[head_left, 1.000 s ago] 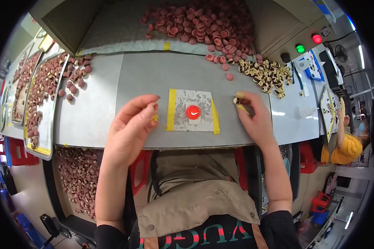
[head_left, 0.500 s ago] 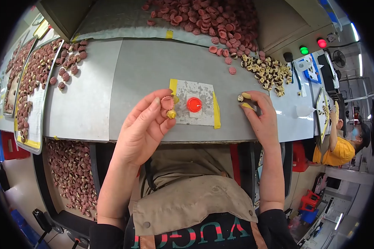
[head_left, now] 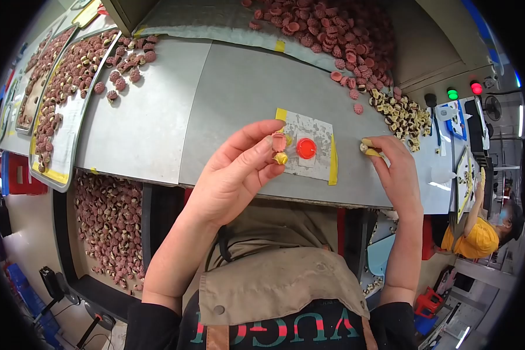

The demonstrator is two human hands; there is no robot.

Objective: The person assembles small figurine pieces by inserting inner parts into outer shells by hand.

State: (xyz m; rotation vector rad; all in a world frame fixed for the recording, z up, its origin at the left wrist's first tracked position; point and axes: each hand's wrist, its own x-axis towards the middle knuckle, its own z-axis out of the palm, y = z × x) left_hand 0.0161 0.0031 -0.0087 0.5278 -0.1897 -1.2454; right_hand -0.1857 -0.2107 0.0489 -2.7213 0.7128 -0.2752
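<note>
My left hand (head_left: 230, 169) is closed at the fingertips around a hollow pink bumpy shell (head_left: 279, 142), its open side showing. Yellow finger covers (head_left: 280, 158) sit on some of its fingertips. Farther right, my right hand (head_left: 400, 175) pinches a small cream-coloured piece (head_left: 364, 147) between yellow-covered fingertips, just above the grey tabletop (head_left: 239, 87). Between the two hands lies a bright red round dish or disc (head_left: 305, 148) on a speckled white sheet (head_left: 311, 124) held by yellow tape. The left fingertips overlap the sheet's left edge in view.
A heap of pink shells (head_left: 332, 35) lies at the back, beside a pile of cream-and-dark pieces (head_left: 405, 116). At the left, a tray (head_left: 64, 185) holds assembled pink balls; more fill a bin (head_left: 111, 227) below the table. A co-worker in a yellow shirt (head_left: 478, 233) is at far right.
The view has swung, so the table and both hands appear farther right. Both hands keep their pinches, the left on the pink shell and the right on the cream-coloured piece.
</note>
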